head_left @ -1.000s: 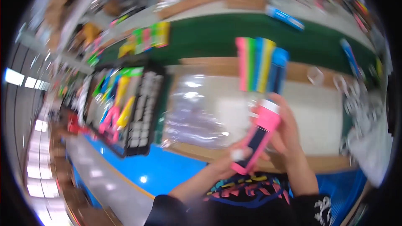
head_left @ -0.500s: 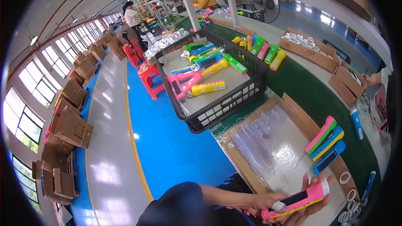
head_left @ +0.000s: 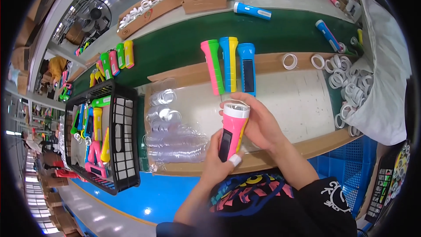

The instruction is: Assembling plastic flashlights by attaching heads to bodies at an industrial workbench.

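Observation:
A pink and yellow flashlight (head_left: 237,126) with a dark side panel and a white ring round its head points away from me. My left hand (head_left: 215,160) wraps its lower body; one finger wears a white wrapping. My right hand (head_left: 262,127) curls round the head, fingertips at the rim, where a thin clear edge shows. Beyond the hands lie three more flashlights: a pink and green one (head_left: 213,68), a yellow and blue one (head_left: 230,61) and a blue one (head_left: 247,72). Left of my hands, clear round discs (head_left: 175,142) stand in rows in a shallow cardboard tray (head_left: 302,149).
At left is a black crate (head_left: 117,136) of colourful flashlights. White rings (head_left: 348,81) are heaped at right beside a white bag (head_left: 386,61). Across the green strip (head_left: 184,44) stand cardboard boxes (head_left: 149,15), and a blue flashlight (head_left: 252,11) lies there.
My view has swung right, from the aisle to the worktable. The flashlight has turned from lying sideways to pointing away from me, and my right hand is now at its head.

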Tool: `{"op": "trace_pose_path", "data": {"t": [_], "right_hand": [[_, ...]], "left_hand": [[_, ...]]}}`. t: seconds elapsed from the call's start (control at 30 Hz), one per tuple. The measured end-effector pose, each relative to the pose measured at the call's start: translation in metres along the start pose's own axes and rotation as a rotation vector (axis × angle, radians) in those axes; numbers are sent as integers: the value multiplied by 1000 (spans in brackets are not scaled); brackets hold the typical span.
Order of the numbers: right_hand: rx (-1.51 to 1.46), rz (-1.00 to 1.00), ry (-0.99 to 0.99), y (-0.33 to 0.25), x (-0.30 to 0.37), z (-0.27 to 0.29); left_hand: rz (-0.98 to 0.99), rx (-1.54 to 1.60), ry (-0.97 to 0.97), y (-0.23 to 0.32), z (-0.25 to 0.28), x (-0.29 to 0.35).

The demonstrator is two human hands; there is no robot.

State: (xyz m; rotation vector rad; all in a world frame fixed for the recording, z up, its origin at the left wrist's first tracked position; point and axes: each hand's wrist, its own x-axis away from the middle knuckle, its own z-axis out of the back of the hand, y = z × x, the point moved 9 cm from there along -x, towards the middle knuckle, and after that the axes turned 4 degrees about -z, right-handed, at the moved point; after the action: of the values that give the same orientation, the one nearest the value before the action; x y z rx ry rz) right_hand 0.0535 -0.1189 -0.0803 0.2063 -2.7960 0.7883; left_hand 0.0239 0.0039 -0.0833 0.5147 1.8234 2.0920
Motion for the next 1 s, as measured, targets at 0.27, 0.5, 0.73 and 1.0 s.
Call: {"op": "trace_pose_path", "data": {"t": [0.27, 0.5, 0.73, 1.0], "right_hand": [[292, 90, 89, -7, 5, 8], [-79, -63, -169, -3, 3, -10], [92, 137, -8, -21, 9, -6], [-251, 157, -387, -13, 23, -28]], "left_hand": [[480, 754, -144, -39, -29, 17], [446, 1307, -444, -8, -50, 12], [244, 367, -203, -5, -31, 2], [540, 1370, -533, 22, -84, 52]]}}
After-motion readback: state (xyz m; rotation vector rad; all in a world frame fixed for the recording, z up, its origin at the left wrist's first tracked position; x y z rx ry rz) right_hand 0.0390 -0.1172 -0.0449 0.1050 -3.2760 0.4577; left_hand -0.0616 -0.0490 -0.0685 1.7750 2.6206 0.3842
